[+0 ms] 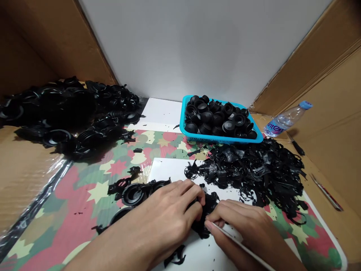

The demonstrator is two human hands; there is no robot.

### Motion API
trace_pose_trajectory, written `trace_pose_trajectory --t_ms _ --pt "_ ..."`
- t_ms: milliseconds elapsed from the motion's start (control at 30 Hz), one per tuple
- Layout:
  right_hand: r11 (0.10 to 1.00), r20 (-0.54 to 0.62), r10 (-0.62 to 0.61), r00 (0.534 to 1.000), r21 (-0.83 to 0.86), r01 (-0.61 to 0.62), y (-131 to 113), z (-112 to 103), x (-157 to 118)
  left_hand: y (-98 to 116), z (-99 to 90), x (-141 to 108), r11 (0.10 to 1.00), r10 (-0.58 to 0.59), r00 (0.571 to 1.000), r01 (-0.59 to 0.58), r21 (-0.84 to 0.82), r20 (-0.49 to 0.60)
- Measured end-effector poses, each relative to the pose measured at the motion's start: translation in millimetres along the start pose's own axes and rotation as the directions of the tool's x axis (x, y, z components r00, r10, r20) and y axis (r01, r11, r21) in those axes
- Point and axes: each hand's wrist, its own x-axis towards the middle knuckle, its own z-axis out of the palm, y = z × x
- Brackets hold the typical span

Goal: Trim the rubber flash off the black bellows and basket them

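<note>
My left hand is closed round a black rubber piece with ragged edges, pressing it down over the white board. Most of that piece is covered by my fingers. In my right hand is a slim, pale-handled tool, pinched near its front end against the piece. Its tip is hidden, so its kind cannot be made out. Several black ring-shaped rubber parts with untrimmed edges lie just left of my left hand. Black scraps lie below my wrist.
A turquoise basket full of ribbed black rubber parts stands at the back. Untrimmed parts are heaped at left, shredded black scraps at right. Beyond are a water bottle, a dark-handled tool and a slim metal tool.
</note>
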Motion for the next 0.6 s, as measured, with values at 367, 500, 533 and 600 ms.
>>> trace_pose_trajectory --t_ms 367,500,533,600 --pt "0.992 -0.06 0.038 0.997 -0.117 -0.045 0 18 -5 1 -1.0 7 0.999 0.01 0.997 -0.013 -0.035 -0.081" --pt "0.995 -0.094 0.096 0.991 -0.018 -0.098 7 29 -16 0 -4.9 4 0.996 -0.021 0.996 0.014 -0.089 -0.081" --pt "0.994 -0.1 0.103 0.99 -0.022 -0.106 8 31 -17 1 -6.6 4 0.995 -0.027 0.998 0.02 -0.102 -0.064" --pt "0.992 -0.138 0.098 0.986 -0.069 -0.109 8 35 -19 3 -10.1 3 0.99 -0.035 0.999 0.031 -0.141 -0.025"
